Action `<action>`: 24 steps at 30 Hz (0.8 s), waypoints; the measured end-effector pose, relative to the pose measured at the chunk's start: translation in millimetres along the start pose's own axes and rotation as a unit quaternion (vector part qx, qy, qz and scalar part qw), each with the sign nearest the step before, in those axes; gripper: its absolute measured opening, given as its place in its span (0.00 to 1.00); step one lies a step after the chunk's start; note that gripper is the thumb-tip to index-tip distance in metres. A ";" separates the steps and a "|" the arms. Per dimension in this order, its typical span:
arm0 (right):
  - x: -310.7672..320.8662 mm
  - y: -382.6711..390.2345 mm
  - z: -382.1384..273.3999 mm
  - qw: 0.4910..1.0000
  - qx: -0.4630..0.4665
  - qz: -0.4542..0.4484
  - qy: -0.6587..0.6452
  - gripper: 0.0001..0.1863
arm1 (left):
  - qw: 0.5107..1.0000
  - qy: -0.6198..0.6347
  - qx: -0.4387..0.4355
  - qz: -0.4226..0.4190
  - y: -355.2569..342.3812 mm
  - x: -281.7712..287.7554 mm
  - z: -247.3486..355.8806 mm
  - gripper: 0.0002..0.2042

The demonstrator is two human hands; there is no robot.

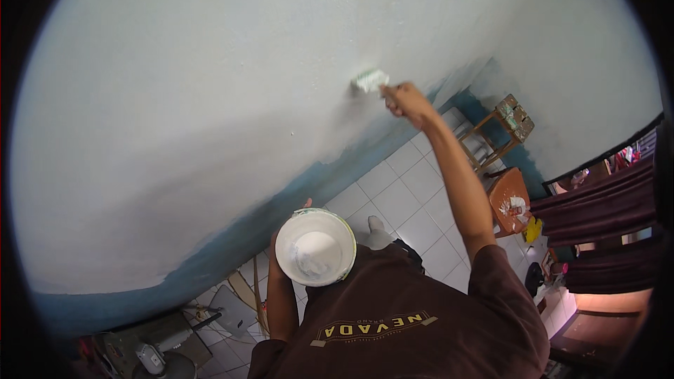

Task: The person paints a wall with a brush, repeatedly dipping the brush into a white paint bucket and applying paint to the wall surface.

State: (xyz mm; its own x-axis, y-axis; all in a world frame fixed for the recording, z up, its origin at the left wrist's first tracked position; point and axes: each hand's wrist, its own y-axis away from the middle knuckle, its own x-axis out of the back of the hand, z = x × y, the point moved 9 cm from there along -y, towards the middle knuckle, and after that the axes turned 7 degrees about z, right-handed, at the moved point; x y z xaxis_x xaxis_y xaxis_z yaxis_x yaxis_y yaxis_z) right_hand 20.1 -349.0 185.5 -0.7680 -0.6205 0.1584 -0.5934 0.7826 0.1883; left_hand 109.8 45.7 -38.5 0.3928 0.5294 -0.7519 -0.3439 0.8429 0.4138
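My right hand (409,103) is stretched up and forward, fingers closed round the handle of a wide paintbrush (371,81). White paint covers the brush head, which is at the wall (232,49); I cannot tell whether it presses on it. Close to my body, my left hand (274,244) holds a white paint bucket (296,220) from its left side and below. Most of that hand is hidden behind the bucket; a fingertip shows past the far rim. White paint lies inside the bucket. The wall is whitish above, with a blue band along its bottom.
A paint-spotted wooden stool (516,118) stands in the far right corner. Nearer is an orange-brown chair (511,200) with white-smeared things on it. Dark red curtains (597,203) hang at right. White floor tiles (397,200) run beneath. A fan (151,358) and other items stand lower left.
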 end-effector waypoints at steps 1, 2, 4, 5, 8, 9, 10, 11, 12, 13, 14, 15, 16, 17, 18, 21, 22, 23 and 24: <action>6.5 12.5 -37.0 1.000 0.029 -0.001 -0.009 0.19 | 0.998 -0.044 -0.038 0.014 2.9 -1.5 6.0 0.19; 14.5 24.8 -70.0 0.998 0.056 0.000 -0.018 0.20 | 0.998 -0.055 -0.037 0.008 6.8 -11.4 8.0 0.19; 32.1 45.4 -125.1 0.990 0.130 0.017 -0.042 0.21 | 0.997 -0.066 -0.032 -0.004 12.4 -29.2 8.0 0.19; 36.9 49.4 -137.1 0.990 0.130 0.022 -0.041 0.21 | 0.999 -0.044 -0.023 -0.021 15.2 -37.8 7.4 0.19; 18.3 54.7 -168.8 0.971 0.222 0.028 -0.089 0.23 | 0.999 -0.037 -0.024 -0.014 13.2 -3.7 5.3 0.19; 10.3 47.3 -153.2 0.970 0.223 0.056 -0.076 0.24 | 0.999 -0.045 -0.025 -0.005 13.2 1.2 7.8 0.19; 3.4 38.8 -133.7 0.969 0.224 0.083 -0.063 0.24 | 0.998 -0.053 -0.025 0.004 13.7 6.3 9.9 0.19; 5.9 23.6 -99.2 0.971 0.217 0.086 -0.051 0.25 | 0.999 -0.023 0.025 0.014 12.8 -9.4 4.0 0.20; 3.4 11.4 -65.7 0.971 0.217 0.088 -0.047 0.26 | 0.997 0.008 0.067 0.030 15.5 -16.8 1.4 0.21; 0.8 1.6 -33.5 0.969 0.213 0.124 -0.021 0.27 | 0.998 0.006 0.063 0.030 16.3 -12.5 3.8 0.21; -0.7 -7.0 -1.5 0.969 0.209 0.133 -0.014 0.27 | 0.995 0.041 0.085 0.025 14.3 -8.7 -1.4 0.20; 0.8 -12.1 30.2 0.968 0.203 0.145 -0.005 0.26 | 0.991 0.076 0.111 0.020 12.5 -6.8 -6.0 0.19; 3.4 -14.1 59.8 0.966 0.196 0.160 0.040 0.26 | 0.991 0.075 0.113 0.017 9.1 -9.2 -3.3 0.19; 5.1 -13.1 83.0 0.963 0.188 0.173 0.084 0.25 | 0.981 0.078 0.175 -0.021 11.4 -18.7 -7.6 0.19; 5.6 -9.3 93.9 0.964 0.188 0.171 0.083 0.25 | 0.975 0.081 0.203 -0.038 15.2 -16.4 -9.9 0.19; -3.8 -11.8 135.0 0.993 0.010 0.051 0.102 0.24 | 0.968 0.101 0.226 -0.029 13.7 -5.5 -13.0 0.19; -3.1 -13.9 136.7 0.993 -0.018 0.030 0.112 0.23 | 0.969 0.098 0.226 -0.032 15.7 -3.0 -15.4 0.19; 12.0 -13.7 144.2 0.991 -0.053 0.021 0.123 0.22 | 0.977 0.085 0.193 0.007 15.7 -21.3 -12.9 0.18; 9.5 -15.2 126.1 0.991 -0.051 0.022 0.120 0.22 | 0.982 0.079 0.167 0.029 16.9 -18.1 -7.3 0.19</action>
State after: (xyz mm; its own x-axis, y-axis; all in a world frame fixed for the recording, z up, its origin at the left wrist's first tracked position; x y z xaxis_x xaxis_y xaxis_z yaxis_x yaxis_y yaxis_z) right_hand -8.5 -360.4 61.9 -0.7065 -0.5888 0.3927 -0.5233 0.8081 0.2704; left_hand 90.7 49.6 -21.7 0.2348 0.5781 -0.7814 -0.0516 0.8102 0.5839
